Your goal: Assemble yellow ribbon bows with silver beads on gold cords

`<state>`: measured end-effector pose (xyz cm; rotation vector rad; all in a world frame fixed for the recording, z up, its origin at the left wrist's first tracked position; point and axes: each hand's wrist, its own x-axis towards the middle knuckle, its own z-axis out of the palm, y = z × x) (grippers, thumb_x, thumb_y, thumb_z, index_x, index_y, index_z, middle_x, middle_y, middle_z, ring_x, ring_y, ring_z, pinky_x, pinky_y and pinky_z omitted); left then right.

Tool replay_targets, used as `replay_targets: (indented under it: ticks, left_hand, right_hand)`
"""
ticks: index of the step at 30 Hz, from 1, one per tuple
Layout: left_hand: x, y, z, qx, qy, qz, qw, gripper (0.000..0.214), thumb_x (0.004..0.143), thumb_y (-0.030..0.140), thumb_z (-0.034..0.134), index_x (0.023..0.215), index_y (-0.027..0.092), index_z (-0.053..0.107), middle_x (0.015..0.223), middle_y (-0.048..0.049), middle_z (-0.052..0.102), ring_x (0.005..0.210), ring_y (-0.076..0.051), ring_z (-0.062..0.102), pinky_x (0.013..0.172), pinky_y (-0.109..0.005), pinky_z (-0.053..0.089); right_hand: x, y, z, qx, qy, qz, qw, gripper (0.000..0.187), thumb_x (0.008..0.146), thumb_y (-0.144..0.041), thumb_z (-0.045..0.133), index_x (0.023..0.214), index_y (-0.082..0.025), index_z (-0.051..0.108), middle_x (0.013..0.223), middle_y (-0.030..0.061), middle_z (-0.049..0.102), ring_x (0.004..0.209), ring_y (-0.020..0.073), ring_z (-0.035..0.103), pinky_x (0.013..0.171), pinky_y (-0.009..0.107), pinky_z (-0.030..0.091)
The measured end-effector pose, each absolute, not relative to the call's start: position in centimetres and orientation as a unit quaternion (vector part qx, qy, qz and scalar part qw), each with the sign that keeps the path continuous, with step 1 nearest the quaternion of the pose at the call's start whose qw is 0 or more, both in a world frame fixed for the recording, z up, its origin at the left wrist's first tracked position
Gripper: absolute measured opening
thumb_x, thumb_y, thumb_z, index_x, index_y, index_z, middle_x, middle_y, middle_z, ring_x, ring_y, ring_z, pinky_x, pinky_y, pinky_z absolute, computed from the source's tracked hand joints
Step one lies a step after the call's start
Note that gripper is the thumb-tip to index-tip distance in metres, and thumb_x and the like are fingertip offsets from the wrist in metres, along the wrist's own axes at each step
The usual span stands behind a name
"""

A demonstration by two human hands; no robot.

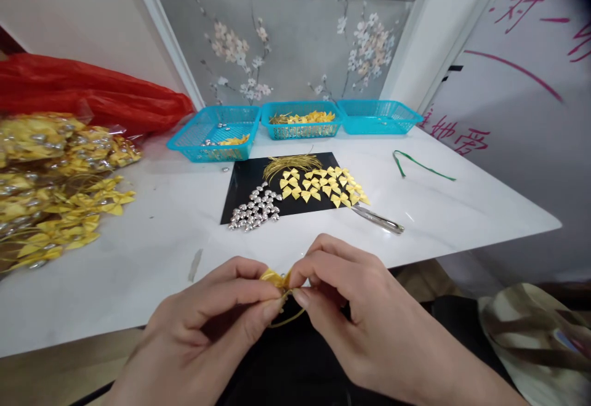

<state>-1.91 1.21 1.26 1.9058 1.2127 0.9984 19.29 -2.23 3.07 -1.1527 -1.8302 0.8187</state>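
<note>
three blue baskets (295,122), red bag (92,89), green ribbon (418,163).

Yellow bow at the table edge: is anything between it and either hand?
Nothing visible. The yellow bow is pinched directly between the fingers of the left hand and the right hand, with gold cord looping below. The other pieces lie farther back on the black mat.

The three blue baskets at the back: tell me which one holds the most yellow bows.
The middle basket: a yellow heap spans it. The left basket has only a few yellow pieces and silver beads; the right basket shows none.
</note>
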Motion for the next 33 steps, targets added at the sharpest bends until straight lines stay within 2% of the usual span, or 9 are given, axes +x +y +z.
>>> replay_targets:
  ticks: [3,6,11,18,24,28,33]
  left_hand:
    - [-1.5,1.2,1.7,0.744,0.453,0.384,0.305,0.007,0.08,0.037,0.08,0.075,0.04,0.084,0.088,0.0037,0.078,0.074,-0.014,0.077,0.065,-0.009,0.058]
    - [-1.4,1.2,1.9,0.752,0.448,0.382,0.296,0.009,0.081,0.036,0.078,0.074,0.039,0.083,0.087,0.0036,0.078,0.072,-0.014,0.077,0.062,-0.01,0.058]
    - [-1.3,1.1,2.2,0.751,0.443,0.383,0.306,0.011,0.081,0.034,0.077,0.073,0.037,0.083,0.086,0.002,0.077,0.069,-0.016,0.075,0.059,-0.013,0.059]
    - [-0.7,1.2,2.5,0.743,0.424,0.392,0.34,0.017,0.084,0.028,0.074,0.072,0.037,0.082,0.082,0.0035,0.077,0.069,-0.014,0.075,0.057,-0.01,0.058]
    - [-1.5,1.1,1.4,0.72,0.42,0.396,0.386,0.016,0.079,0.023,0.08,0.086,0.038,0.08,0.09,0.0048,0.08,0.075,-0.015,0.078,0.065,-0.014,0.062]
    - [-1.7,0.3,0.8,0.678,0.462,0.424,0.382,0.011,0.077,0.028,0.083,0.084,0.035,0.078,0.085,0.005,0.078,0.075,-0.015,0.076,0.066,-0.013,0.061]
    - [-0.8,-0.6,0.6,0.634,0.507,0.46,0.36,0.01,0.075,0.03,0.084,0.079,0.032,0.075,0.09,0.0047,0.076,0.082,-0.016,0.073,0.07,-0.014,0.06]
  right_hand:
    - [19.4,-2.2,3.1,-0.454,-0.729,0.324,0.396,0.016,0.097,-0.005,0.053,0.093,-0.018,0.061,0.094,0.0003,0.06,0.08,0.0105,0.057,0.068,0.022,0.044]
    - [19.4,-2.2,3.1,-0.452,-0.729,0.332,0.392,0.016,0.098,-0.005,0.052,0.093,-0.019,0.06,0.095,0.0005,0.059,0.083,0.011,0.058,0.071,0.023,0.045]
    - [19.3,-2.2,3.0,-0.452,-0.73,0.334,0.389,0.016,0.098,-0.006,0.053,0.093,-0.02,0.06,0.094,0.0001,0.06,0.081,0.0111,0.058,0.069,0.023,0.045]
    - [18.9,-2.1,2.6,-0.464,-0.739,0.305,0.381,0.017,0.1,-0.009,0.049,0.091,-0.019,0.059,0.093,0.0014,0.058,0.077,0.0136,0.056,0.068,0.028,0.044]
    - [18.3,-2.2,2.1,-0.45,-0.709,0.297,0.455,0.016,0.098,-0.009,0.05,0.091,-0.018,0.061,0.088,0.0015,0.056,0.074,0.0117,0.057,0.065,0.024,0.046]
    - [18.0,-2.1,1.9,-0.447,-0.699,0.293,0.475,0.015,0.096,-0.008,0.05,0.09,-0.017,0.06,0.088,0.0018,0.056,0.073,0.0112,0.056,0.064,0.023,0.045]
    - [17.7,-2.2,2.0,-0.454,-0.701,0.278,0.474,0.014,0.095,-0.009,0.05,0.088,-0.017,0.059,0.086,0.002,0.055,0.07,0.012,0.055,0.062,0.025,0.044]
